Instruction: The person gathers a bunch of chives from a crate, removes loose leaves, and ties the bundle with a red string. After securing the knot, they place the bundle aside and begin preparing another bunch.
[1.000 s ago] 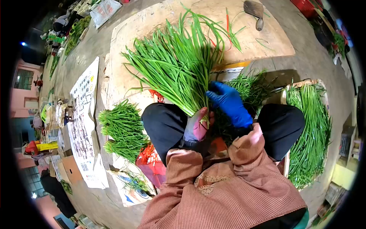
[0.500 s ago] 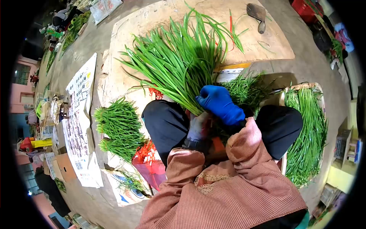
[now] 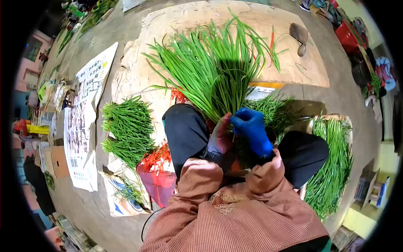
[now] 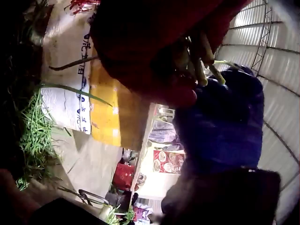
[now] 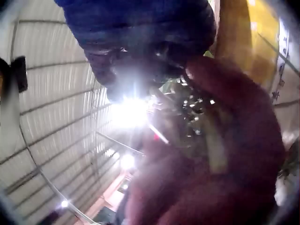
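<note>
My left hand (image 3: pixel 220 137) grips a large bunch of long green stalks (image 3: pixel 205 67) near its base, with the leaves fanned out over the board. Close against its right side is my blue-gloved right hand (image 3: pixel 254 130), fingers curled and fingertips at the lower stems. The left wrist view shows cut stem ends (image 4: pixel 206 70) poking out of the left hand (image 4: pixel 145 47), beside the blue glove (image 4: pixel 222 122). In the right wrist view, the glove (image 5: pixel 136 33) meets the stems above the left hand (image 5: pixel 234 136); glare and blur hide the exact finger contact.
A wooden board (image 3: pixel 310 71) bears a broad-bladed tool (image 3: pixel 299 34) and a red strip (image 3: pixel 272 40). Bundled greens (image 3: pixel 128 128) lie left, by a bag of red strips (image 3: pixel 158 180). A crate of greens (image 3: pixel 329 168) stands right; loose greens (image 3: pixel 273 111) lie behind the right hand.
The blue-gloved fingers, straighter a second ago, have curled and shifted down to the lower stems. The left hand keeps its grip on the bunch. The head view has shifted slightly.
</note>
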The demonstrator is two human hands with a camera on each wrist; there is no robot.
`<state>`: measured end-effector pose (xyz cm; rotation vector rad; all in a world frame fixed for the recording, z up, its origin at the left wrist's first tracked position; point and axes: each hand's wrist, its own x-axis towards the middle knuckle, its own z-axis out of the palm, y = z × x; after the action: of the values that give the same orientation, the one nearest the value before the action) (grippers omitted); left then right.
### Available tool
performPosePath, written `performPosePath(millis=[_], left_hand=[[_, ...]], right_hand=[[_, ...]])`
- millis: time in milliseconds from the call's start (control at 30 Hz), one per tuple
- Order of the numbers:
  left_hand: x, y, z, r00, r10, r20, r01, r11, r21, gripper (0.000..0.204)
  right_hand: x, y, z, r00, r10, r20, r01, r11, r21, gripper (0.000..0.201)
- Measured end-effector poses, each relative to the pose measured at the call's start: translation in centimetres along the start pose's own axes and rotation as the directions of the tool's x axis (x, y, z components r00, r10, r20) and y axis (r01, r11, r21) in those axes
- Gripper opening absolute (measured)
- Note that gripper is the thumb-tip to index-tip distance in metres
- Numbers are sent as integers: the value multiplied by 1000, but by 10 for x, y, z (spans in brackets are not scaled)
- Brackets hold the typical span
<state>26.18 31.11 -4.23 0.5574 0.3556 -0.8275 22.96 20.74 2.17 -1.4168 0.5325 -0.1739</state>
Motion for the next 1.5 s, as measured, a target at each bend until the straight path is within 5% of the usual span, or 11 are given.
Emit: performPosePath(millis=[233, 333, 633, 700, 733, 833, 967, 1033, 1100, 1300, 1500], left_hand=[[9, 6, -10, 979, -134, 156, 129, 991, 40, 34], [8, 4, -7, 966, -132, 221, 135, 991, 1, 37], [10, 1, -3, 866, -88, 492, 199, 964, -177, 45], [-12, 0, 17, 956, 159, 246, -144, 986, -81, 48], [27, -9, -10, 809, -103, 579, 364, 861, -356, 47], [35, -26, -19, 869, 21, 495, 90, 976, -199, 55], [26, -22, -14, 914, -9, 407, 146, 940, -307, 63], [15, -5, 7, 900, -30, 434, 187, 928, -323, 61], [13, -5, 4, 815, -122, 567, 421, 797, -433, 58], [8, 8, 14, 879, -63, 473, 262, 892, -368, 61], [10, 5, 10, 823, -44, 567, 272, 905, -325, 56]], right_hand=[[-14, -39, -61, 960, -85, -266, 104, 993, 59, 14], [-2, -11, -73, 978, 26, -209, -128, 862, -491, 18], [6, -17, -2, 997, -79, 24, 82, 920, -383, 12], [15, -16, 0, 992, -115, 58, 129, 892, -432, 13], [19, -14, 0, 995, -86, 48, 98, 868, -487, 13], [22, -8, -1, 1000, -21, 11, 24, 860, -509, 16], [12, -9, 4, 992, -95, -88, 18, 773, -634, 27], [10, -9, 5, 982, -186, -1, 103, 547, -831, 29], [14, -3, -3, 985, -171, 8, 103, 551, -828, 28], [8, -18, -3, 991, -41, -127, -22, 888, -460, 19], [6, -14, -12, 981, -97, -168, 33, 936, -351, 13]])
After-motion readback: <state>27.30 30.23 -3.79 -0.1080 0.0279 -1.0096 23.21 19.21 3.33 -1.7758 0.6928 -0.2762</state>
